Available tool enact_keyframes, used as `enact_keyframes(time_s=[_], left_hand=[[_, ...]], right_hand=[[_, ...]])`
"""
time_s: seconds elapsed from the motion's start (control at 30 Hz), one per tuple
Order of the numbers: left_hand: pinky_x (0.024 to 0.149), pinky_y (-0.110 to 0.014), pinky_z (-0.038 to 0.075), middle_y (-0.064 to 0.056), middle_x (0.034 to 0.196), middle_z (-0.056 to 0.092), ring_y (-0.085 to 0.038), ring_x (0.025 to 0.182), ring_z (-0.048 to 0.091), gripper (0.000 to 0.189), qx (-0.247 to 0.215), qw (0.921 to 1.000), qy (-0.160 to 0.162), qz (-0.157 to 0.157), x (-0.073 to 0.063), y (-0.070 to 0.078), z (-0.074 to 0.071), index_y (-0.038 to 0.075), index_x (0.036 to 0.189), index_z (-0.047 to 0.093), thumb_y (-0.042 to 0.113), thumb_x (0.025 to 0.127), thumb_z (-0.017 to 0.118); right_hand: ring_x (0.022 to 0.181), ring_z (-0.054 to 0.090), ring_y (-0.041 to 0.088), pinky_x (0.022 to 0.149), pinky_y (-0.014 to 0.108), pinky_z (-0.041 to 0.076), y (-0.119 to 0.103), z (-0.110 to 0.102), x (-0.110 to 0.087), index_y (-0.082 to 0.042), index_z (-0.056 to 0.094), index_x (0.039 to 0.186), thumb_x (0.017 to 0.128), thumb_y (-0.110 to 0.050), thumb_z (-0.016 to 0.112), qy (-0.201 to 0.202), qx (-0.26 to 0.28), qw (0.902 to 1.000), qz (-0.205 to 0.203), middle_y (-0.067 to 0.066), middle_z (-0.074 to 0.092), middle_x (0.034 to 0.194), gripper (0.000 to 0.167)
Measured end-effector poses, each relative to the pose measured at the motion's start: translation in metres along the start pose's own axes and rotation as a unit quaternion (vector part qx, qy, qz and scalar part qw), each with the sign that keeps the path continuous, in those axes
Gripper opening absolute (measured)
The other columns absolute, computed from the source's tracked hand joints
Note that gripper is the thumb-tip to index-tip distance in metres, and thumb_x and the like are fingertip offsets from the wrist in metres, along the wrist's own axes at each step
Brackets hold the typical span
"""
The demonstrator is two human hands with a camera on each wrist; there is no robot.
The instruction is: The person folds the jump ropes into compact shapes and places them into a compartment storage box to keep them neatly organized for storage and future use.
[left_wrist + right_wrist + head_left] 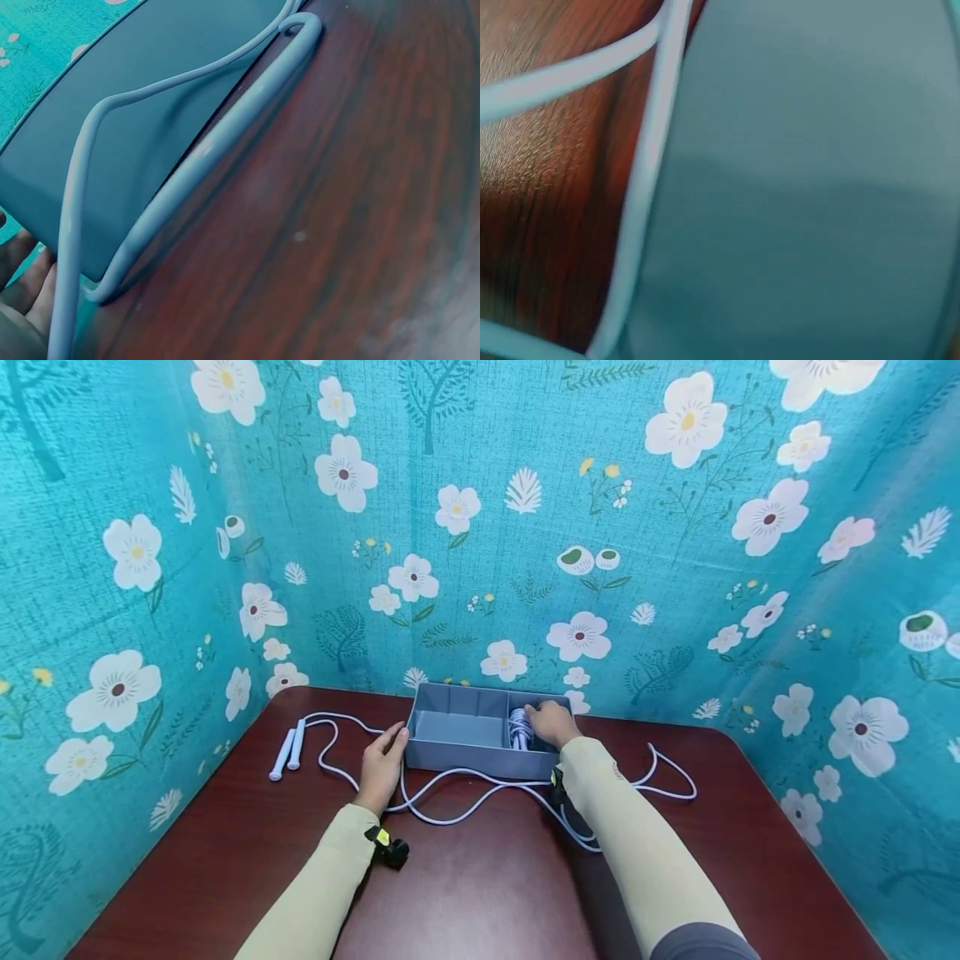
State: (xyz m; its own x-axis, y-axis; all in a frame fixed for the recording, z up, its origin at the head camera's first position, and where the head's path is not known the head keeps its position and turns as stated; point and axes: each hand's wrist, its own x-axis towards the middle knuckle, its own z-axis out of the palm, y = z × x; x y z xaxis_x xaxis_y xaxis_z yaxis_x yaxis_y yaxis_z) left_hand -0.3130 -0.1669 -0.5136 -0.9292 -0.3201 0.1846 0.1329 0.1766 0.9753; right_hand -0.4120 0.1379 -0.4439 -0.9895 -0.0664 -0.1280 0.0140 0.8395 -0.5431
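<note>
Grey-blue two-part box [465, 757] at centre frame, on the dark table [480, 893]; thin-walled, probably light plastic, stiff, a little slick, apt to slide if nudged. Best hold: opposite end walls. Bundled rope [521, 732] sits in its right-hand compartment, just right of centre; looks soft and light, best taken round the whole wrapped middle so no loop works free. Loose rope [453, 820] snakes across the table before the box, limp, smooth, likely to snag or trail; its two pale handles [297, 744], at left of frame, look rigid and offer the surest grip. Nothing seems fragile. Left hand [382, 767]: fingers lie loosely against the box's left end, not clenched. Right hand [553, 723]: reaches into the right compartment, touching the bundle; fingertips partly hidden, cannot tell whether it grasps or has let go. Writing: no brand or label readable on box or ropes; small mark on the right sleeve [637, 827], too small to read.
</note>
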Motion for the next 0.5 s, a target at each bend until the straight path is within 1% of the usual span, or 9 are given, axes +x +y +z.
enact_keyframes(time_s=[0.07, 0.13, 0.2, 0.3, 0.4, 0.5], left_hand=[[0.100, -0.040, 0.040, -0.011, 0.127, 0.061, -0.021, 0.119, 0.053, 0.051, -0.010, 0.9999, 0.010, 0.006, 0.000, 0.002, 0.001, 0.007, 0.130, 0.061, 0.044, 0.096, 0.057], [0.094, -0.040, 0.045, -0.014, 0.119, 0.063, -0.024, 0.110, 0.058, 0.046, -0.027, 0.9993, 0.023, 0.013, 0.000, 0.003, 0.000, 0.003, 0.127, 0.062, 0.038, 0.098, 0.057], [0.088, -0.041, 0.048, -0.015, 0.113, 0.065, -0.025, 0.101, 0.061, 0.040, -0.039, 0.9986, 0.032, 0.020, 0.000, 0.007, -0.002, 0.000, 0.124, 0.061, 0.031, 0.099, 0.056], [0.083, -0.043, 0.051, -0.017, 0.108, 0.066, -0.029, 0.093, 0.064, 0.030, -0.043, 0.9979, 0.033, 0.037, 0.001, 0.014, -0.006, -0.001, 0.117, 0.062, 0.023, 0.100, 0.055], [0.078, -0.038, 0.052, -0.019, 0.104, 0.067, -0.033, 0.090, 0.065, 0.023, -0.015, 0.9976, 0.021, 0.064, 0.003, 0.022, -0.014, 0.000, 0.111, 0.064, 0.018, 0.100, 0.056], [0.074, -0.031, 0.049, -0.018, 0.100, 0.068, -0.032, 0.087, 0.064, 0.020, 0.042, 0.9947, 0.006, 0.094, 0.004, 0.029, -0.024, 0.000, 0.107, 0.067, 0.016, 0.099, 0.058]], right_hand=[[0.107, 0.056, 0.035, 0.089, 0.048, 0.045, -0.001, -0.005, -0.003, 0.003, 0.056, 0.126, 0.103, -0.038, 0.042, 0.007, 0.010, 0.9999, -0.005, 0.022, 0.059, 0.117, 0.050], [0.118, 0.053, 0.037, 0.095, 0.050, 0.043, -0.002, -0.009, -0.007, 0.004, 0.054, 0.132, 0.102, -0.037, 0.045, 0.012, 0.024, 0.9996, -0.014, 0.023, 0.056, 0.127, 0.051], [0.125, 0.049, 0.037, 0.099, 0.052, 0.041, -0.003, -0.012, -0.011, 0.004, 0.050, 0.137, 0.101, -0.034, 0.049, 0.025, 0.037, 0.9985, -0.031, 0.022, 0.052, 0.136, 0.053], [0.122, 0.052, 0.035, 0.097, 0.051, 0.043, -0.003, -0.017, -0.020, 0.003, 0.054, 0.134, 0.099, -0.031, 0.054, 0.045, 0.053, 0.9958, -0.059, 0.020, 0.056, 0.132, 0.048], [0.116, 0.056, 0.031, 0.093, 0.049, 0.046, -0.004, -0.022, -0.028, 0.000, 0.057, 0.131, 0.099, -0.030, 0.056, 0.053, 0.067, 0.9928, -0.083, 0.016, 0.060, 0.126, 0.044], [0.112, 0.059, 0.028, 0.091, 0.047, 0.047, -0.006, -0.028, -0.037, -0.004, 0.059, 0.130, 0.099, -0.030, 0.056, 0.052, 0.088, 0.9899, -0.098, 0.013, 0.062, 0.123, 0.040]])
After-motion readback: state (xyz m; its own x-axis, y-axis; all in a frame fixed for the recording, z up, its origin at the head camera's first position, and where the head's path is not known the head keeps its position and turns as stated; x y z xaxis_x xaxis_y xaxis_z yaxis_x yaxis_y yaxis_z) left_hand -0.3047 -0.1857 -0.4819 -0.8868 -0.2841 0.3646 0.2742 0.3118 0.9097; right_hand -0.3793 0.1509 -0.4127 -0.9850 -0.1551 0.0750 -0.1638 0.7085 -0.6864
